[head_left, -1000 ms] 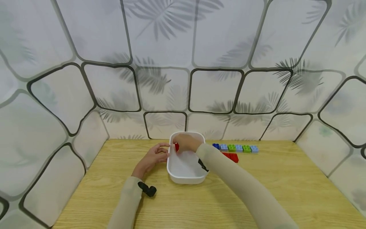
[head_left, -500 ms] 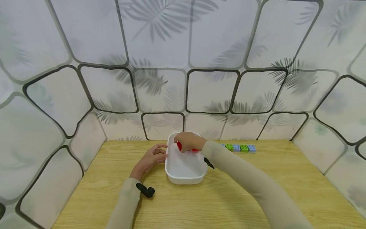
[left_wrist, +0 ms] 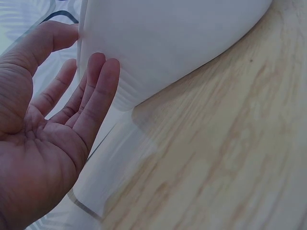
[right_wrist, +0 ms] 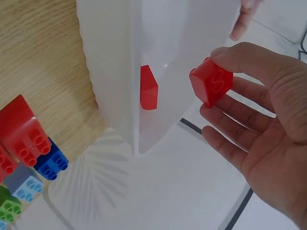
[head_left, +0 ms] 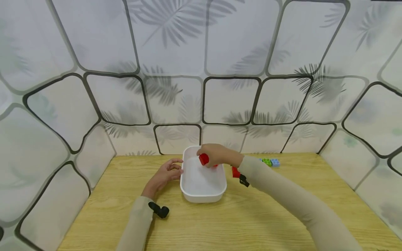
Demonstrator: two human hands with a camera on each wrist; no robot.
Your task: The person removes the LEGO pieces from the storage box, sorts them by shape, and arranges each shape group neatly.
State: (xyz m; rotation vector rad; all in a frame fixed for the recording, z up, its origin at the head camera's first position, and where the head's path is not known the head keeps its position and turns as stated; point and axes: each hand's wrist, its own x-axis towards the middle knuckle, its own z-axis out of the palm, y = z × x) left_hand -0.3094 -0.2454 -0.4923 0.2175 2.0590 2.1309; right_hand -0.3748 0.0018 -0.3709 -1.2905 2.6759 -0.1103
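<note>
My right hand (head_left: 216, 154) pinches a red toy brick (right_wrist: 211, 82) between thumb and fingers, over the far part of a white plastic bin (head_left: 203, 198). In the right wrist view its studs face the palm side. A second red brick (right_wrist: 149, 89) lies inside the bin against the right wall, and in the head view the right hand mostly covers it. My left hand (head_left: 163, 176) is at the bin's left side, thumb and fingertips at the rim and outer wall. The left wrist view shows those fingers (left_wrist: 98, 93) loosely extended along the wall.
Right of the bin, partly behind my right forearm, are red bricks (right_wrist: 24, 134) beside a row with a dark blue brick (right_wrist: 51, 160), light blue bricks (head_left: 275, 162) and green bricks (head_left: 266, 162). The wooden table (head_left: 188, 226) meets a patterned backdrop (head_left: 176, 97) behind the bin.
My right hand has moved rightward from the bin's far left, carrying the red brick. The left hand has stayed at the bin's side. The head view has shifted slightly.
</note>
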